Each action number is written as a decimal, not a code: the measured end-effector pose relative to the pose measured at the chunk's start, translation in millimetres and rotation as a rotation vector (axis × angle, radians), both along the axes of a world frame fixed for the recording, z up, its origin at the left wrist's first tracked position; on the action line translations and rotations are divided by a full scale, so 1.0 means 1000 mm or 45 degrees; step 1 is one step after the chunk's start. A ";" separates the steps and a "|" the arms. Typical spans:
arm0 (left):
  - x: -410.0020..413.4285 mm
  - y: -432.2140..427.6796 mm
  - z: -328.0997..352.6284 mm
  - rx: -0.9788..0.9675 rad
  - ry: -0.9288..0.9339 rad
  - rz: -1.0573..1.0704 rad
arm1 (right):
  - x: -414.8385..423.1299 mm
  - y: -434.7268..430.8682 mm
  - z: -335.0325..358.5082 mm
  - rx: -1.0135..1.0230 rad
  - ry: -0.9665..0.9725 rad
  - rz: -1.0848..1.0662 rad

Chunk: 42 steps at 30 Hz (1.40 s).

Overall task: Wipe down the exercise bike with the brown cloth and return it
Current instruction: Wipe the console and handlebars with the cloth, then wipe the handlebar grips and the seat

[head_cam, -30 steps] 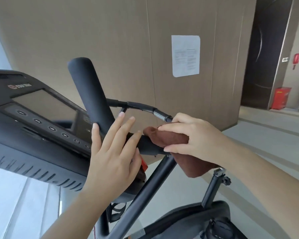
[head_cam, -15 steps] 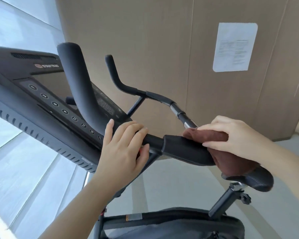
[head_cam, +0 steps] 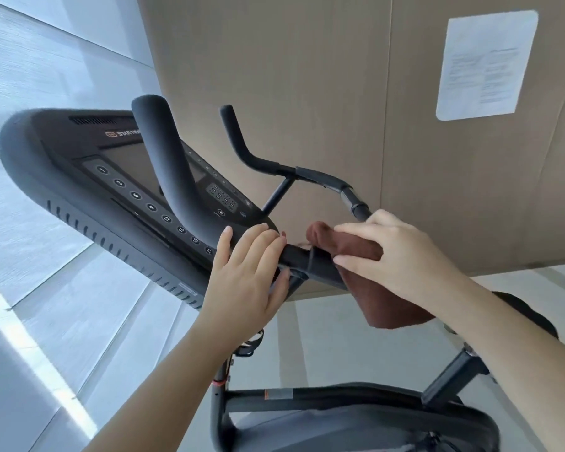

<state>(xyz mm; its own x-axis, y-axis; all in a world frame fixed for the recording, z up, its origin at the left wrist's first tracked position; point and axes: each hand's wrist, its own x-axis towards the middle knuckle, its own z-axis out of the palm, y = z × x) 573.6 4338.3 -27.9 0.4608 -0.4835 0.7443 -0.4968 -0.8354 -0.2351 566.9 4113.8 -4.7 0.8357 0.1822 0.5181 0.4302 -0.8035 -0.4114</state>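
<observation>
Tan panelled wall [head_cam: 307, 76], white paper notice [head_cam: 485, 65] (text illegible), pale floor [head_cam: 340, 347]

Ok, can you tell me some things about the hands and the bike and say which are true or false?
1. The right hand presses the brown cloth on the handlebar. True.
2. The left hand holds the cloth. False: it rests bare on the handlebar, beside the console.
3. A paper hangs on the wall. True.
4. The cloth is blue. False: it is brown.
5. Part of the cloth hangs below the bar. True.
</observation>
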 end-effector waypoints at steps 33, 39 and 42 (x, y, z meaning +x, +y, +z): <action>-0.056 -0.204 -0.020 -0.191 0.135 -0.013 | -0.055 -0.173 -0.056 0.225 -0.061 -0.202; -0.072 -0.337 -0.039 -0.251 0.182 -0.077 | -0.090 -0.290 -0.065 0.044 -0.001 -0.334; -0.075 -0.391 -0.046 -0.252 0.197 -0.132 | -0.098 -0.337 -0.071 0.008 0.025 -0.378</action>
